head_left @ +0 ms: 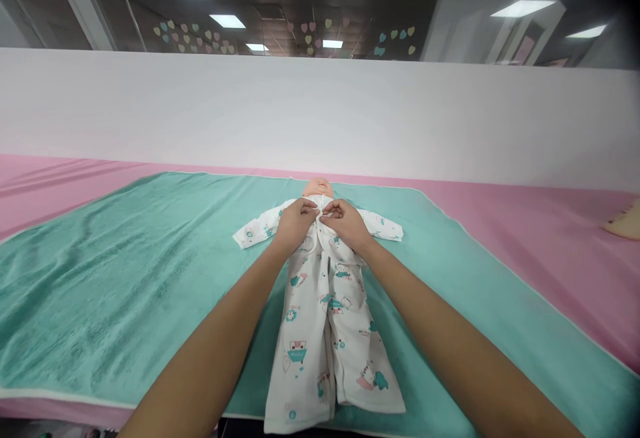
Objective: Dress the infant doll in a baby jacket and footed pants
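A baby doll (319, 189) lies on its back on a teal towel (125, 278), head away from me. It wears a white romper (325, 318) printed with small teal and pink pictures, sleeves spread to both sides. My left hand (295, 222) and my right hand (345, 223) meet at the doll's chest just below the neck. Both have their fingers curled and pinch the front edges of the romper at the collar.
The towel covers a pink sheet (550, 245) on a wide table. A white partition (320, 118) rises behind it. A tan object (625, 223) lies at the far right edge. The table's front edge runs just below the romper's legs.
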Demonstrator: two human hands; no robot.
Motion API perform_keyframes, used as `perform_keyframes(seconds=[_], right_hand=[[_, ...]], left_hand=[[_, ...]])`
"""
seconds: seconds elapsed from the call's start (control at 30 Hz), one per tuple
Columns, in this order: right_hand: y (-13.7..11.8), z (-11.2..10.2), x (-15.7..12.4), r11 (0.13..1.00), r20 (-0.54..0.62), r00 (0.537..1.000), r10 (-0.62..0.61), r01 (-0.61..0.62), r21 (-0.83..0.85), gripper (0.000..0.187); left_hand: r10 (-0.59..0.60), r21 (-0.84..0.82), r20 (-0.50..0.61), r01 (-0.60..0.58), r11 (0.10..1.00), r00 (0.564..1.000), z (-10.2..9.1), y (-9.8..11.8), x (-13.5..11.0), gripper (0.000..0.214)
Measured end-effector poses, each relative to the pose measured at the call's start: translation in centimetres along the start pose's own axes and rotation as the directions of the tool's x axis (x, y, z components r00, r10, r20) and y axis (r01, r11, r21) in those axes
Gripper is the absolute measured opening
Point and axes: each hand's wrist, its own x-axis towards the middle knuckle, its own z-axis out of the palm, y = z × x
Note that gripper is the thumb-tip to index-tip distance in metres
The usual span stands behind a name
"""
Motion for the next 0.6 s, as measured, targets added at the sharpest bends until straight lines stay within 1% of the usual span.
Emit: perform_keyframes(seconds=[0.07, 0.17, 0.27, 0.37, 0.43, 0.6], right_hand=[[0.04, 0.06, 0.07, 1.0, -0.01, 1.0, -0.004, 0.004, 0.014, 0.024], [0.0, 0.16, 0.02, 1.0, -0.027, 1.0, -0.01, 0.01, 0.002, 0.023], [-0.13, 0.19, -0.17, 0.997, -0.05, 0.999, -0.015, 0.012, -0.073, 0.019], [-0.16, 0.15, -0.27, 0.988, -0.075, 0.997, -0.009, -0.003, -0.156, 0.018], [-0.13, 0.12, -0.22, 0.983, -0.081, 0.997, -0.002, -0.013, -0.182, 0.018], [-0.14, 0.1, -0.01, 0.988, -0.07, 0.998, -0.002, -0.009, -0.151, 0.016]], left_hand=[[-0.003, 0.038, -0.01, 0.003, 0.999, 1.0, -0.07, 0.09, 0.02, 0.013], [0.023, 0.085, -0.002, -0.023, 0.996, 1.0, -0.15, 0.12, 0.0, 0.016], [0.018, 0.114, 0.004, -0.018, 0.993, 1.0, -0.14, 0.16, 0.0, 0.017], [-0.004, 0.158, -0.017, 0.006, 0.987, 1.0, -0.08, 0.26, 0.05, 0.017], [-0.008, 0.183, -0.023, 0.012, 0.983, 1.0, -0.05, 0.32, 0.08, 0.018], [-0.01, 0.153, -0.021, 0.013, 0.988, 1.0, 0.08, 0.29, 0.05, 0.019]])
